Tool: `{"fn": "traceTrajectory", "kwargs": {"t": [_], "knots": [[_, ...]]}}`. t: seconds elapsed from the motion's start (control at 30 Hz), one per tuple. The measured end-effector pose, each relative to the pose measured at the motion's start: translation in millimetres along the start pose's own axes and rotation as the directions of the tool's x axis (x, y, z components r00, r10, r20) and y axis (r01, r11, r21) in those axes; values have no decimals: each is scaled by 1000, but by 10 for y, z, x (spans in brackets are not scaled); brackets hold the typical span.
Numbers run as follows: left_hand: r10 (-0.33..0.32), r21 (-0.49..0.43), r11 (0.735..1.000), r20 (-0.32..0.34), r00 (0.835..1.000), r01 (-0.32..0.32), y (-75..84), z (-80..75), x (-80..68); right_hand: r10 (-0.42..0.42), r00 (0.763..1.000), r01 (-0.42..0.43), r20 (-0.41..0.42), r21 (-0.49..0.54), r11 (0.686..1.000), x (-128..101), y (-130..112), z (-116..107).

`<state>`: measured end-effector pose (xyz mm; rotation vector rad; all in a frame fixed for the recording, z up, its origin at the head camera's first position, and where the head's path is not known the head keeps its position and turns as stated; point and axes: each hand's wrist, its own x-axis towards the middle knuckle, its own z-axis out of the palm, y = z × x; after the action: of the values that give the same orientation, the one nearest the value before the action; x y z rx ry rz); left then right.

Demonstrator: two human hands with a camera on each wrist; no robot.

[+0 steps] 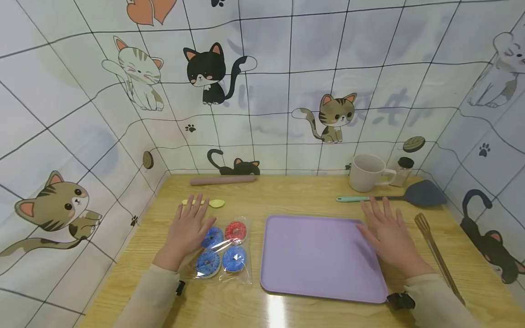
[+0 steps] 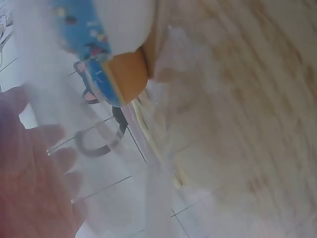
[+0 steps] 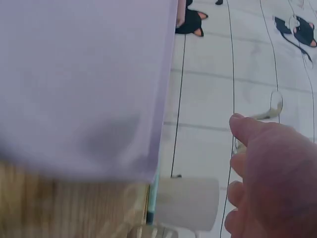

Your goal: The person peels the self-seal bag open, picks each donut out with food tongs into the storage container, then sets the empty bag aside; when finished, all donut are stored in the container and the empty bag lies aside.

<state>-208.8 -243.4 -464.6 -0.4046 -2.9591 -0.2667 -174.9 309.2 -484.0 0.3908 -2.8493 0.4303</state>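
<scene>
- The left hand [image 1: 185, 232] is spread out, palm down, its fingers straight and a little apart; it has hold of nothing; whether it touches the plastic beneath it cannot be told.
- Just beside it, partly behind it in the head view, lies a clear bag [image 1: 223, 247] with four doughnuts [image 1: 234, 259] inside – three blue, one red; the left wrist view catches blue icing and a tan base close up, the rest hazy through the film.
- The right hand [image 1: 389, 239] is likewise opened out and grips nothing; its thumb overlaps the upper right corner of the purple tray [image 1: 320, 259] in the head view, though contact cannot be told.
- The tray lies flat on the wooden table [image 1: 229, 305], between the two hands and to the right of the bag.
- Beyond the right fingertips lies a spatula [image 1: 424, 193], its green handle pointing left; a whisk [image 1: 434, 248] lies slantwise to the right of that hand.
- Along the back – a rolling pin [image 1: 222, 180] at left, a pale mug [image 1: 366, 173] and a black-lidded jar [image 1: 404, 172] at right; a yellow spoon [image 1: 217, 203] lies just past the left fingertips.
- Cat-patterned wall covering [image 1: 266, 91] rises behind; both sleeves [image 1: 149, 291] are beige.
</scene>
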Motion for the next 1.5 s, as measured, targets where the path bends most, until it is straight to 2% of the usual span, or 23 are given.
{"fn": "traceTrajectory", "kwargs": {"t": [0.2,0.33,0.5,0.73,0.83,0.93,1.03,1.1,1.3,1.5], "knots": [[-2,39,999,18,1000,1,-24,9,6,-78,993,79,-84,13,997,90,-327,103],[36,55,998,-21,999,-35,-60,-13,0,-146,983,146,-113,-13,989,151,-603,157],[79,30,997,-75,994,-77,-132,-69,-41,-203,979,204,-25,21,979,249,-1015,215],[101,18,995,-26,995,-100,-262,-142,-97,-279,957,272,81,91,958,340,-1529,329],[100,-15,995,18,995,-100,-348,-179,-96,-334,935,321,115,123,939,365,-1707,396],[112,-83,991,63,992,-107,-451,-228,-100,-407,904,389,132,140,910,384,-1845,473],[148,-175,976,113,983,-127,-570,-277,-113,-478,868,459,130,153,875,413,-1950,535],[178,-252,958,141,974,-139,-651,-300,-122,-518,845,494,130,180,851,436,-2010,561],[232,-434,893,220,948,-118,-871,-268,-118,-563,805,506,188,279,816,497,-2187,596],[248,-460,883,281,927,-97,-972,-231,-105,-627,748,532,218,368,763,538,-2330,709]]}}
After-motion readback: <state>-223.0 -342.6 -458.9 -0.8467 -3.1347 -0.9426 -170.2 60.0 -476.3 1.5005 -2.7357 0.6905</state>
